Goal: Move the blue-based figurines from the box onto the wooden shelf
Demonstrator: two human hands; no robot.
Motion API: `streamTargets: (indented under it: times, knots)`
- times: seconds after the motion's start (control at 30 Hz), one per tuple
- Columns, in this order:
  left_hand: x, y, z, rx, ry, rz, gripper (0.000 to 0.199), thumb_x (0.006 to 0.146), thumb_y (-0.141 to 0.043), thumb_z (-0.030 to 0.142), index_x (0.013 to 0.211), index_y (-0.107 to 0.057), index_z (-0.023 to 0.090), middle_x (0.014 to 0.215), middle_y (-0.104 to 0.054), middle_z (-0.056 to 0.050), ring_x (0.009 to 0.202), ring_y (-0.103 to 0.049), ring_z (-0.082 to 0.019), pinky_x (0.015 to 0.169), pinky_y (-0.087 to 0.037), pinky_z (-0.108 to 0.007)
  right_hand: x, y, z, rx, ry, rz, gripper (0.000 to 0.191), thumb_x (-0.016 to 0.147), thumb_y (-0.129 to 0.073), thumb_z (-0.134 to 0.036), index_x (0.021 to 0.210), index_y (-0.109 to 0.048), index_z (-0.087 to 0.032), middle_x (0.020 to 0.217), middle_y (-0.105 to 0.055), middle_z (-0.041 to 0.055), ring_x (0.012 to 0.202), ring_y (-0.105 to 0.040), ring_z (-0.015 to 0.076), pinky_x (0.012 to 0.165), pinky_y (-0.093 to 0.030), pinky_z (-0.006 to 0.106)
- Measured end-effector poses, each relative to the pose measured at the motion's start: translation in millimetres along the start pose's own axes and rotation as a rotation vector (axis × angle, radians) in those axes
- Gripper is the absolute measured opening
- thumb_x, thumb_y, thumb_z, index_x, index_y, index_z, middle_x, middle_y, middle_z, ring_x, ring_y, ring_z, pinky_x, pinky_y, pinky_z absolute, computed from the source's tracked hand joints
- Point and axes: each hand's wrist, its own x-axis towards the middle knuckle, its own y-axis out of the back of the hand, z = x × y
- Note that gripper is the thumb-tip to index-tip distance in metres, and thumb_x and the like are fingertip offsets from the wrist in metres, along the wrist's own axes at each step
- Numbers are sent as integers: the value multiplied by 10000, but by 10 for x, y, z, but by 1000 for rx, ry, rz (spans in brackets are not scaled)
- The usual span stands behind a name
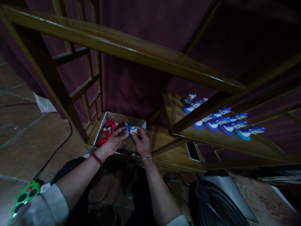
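Note:
A small blue-and-white figurine [132, 130] is held between my left hand [117, 140] and my right hand [142, 142], above an open cardboard box [137, 120]. The fingers of both hands are closed on it. Red figurines [113, 125] lie in the left part of the box, beside my left hand. The box stands on the lower wooden shelf. On the raised shelf to the right, several blue-and-purple figurines [231, 127] stand in rows, with a darker figurine [188, 99] behind them.
A wooden rail [122, 47] of the shelf frame crosses above my hands, with lattice bars at the left. A dark phone-like object [192, 151] lies on the lower shelf. Below right is a black round object [216, 204]; a green device [27, 196] is at lower left.

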Motion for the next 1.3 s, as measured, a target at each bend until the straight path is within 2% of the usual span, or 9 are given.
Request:
streamTargets:
  times: [0.53,1.0,1.3]
  knots:
    - [18,33,-36,23,-29,-6,383,613,-663,151,983,-566,175,1019,-578,-52,975,-507,-156,901,-345,-310,-22,-32,4,-9,10,32,291,717,-522,-325,983,-541,-210,922,-605,27,795,-556,146,751,-450,281]
    - [1,41,-20,-12,29,0,354,626,-658,151,971,-580,159,1003,-584,-61,914,-533,-148,824,-400,-286,-13,30,15,6,51,-36,286,724,-521,-323,985,-548,-210,984,-596,28,913,-538,163,840,-413,305]
    - [-2,42,-27,-38,60,-2,304,634,-652,141,934,-602,146,937,-599,-50,853,-543,-123,803,-411,-264,-5,52,-28,44,54,-77,253,729,-511,-310,960,-561,-219,944,-602,14,851,-554,154,791,-434,278]
